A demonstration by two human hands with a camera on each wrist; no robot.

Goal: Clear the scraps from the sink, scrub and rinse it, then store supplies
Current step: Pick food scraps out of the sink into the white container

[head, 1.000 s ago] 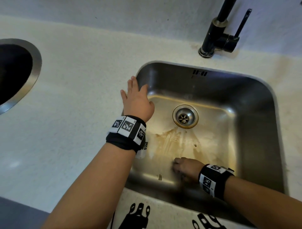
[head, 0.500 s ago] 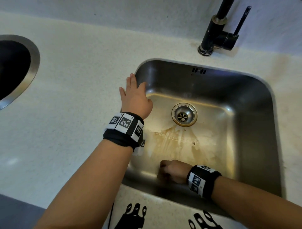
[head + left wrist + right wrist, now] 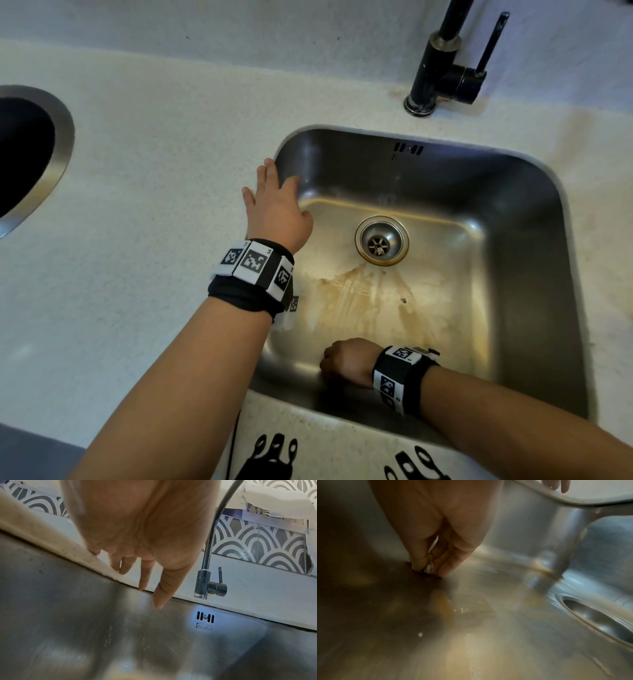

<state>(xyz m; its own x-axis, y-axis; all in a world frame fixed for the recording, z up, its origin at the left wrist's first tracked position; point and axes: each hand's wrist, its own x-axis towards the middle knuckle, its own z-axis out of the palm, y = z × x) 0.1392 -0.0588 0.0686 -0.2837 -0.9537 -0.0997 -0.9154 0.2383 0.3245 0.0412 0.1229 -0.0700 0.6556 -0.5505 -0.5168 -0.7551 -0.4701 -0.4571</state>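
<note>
Fingers (image 3: 263,178) of the left hand (image 3: 275,209) lay straight and spread on the pale speckled countertop (image 3: 144,212), at the left rim of the rectangular stainless-steel sink (image 3: 534,274), seen from the head camera. The right hand (image 3: 347,361) sat curled on the sink floor near the front wall, below the round metal drain (image 3: 381,241). A black faucet (image 3: 442,68) stood behind the basin.

From the left wrist, that hand (image 3: 137,524) hung relaxed, holding nothing.

From the right wrist, the right hand (image 3: 435,534) pinched a small white scrap (image 3: 429,567) against the stained sink floor.
</note>
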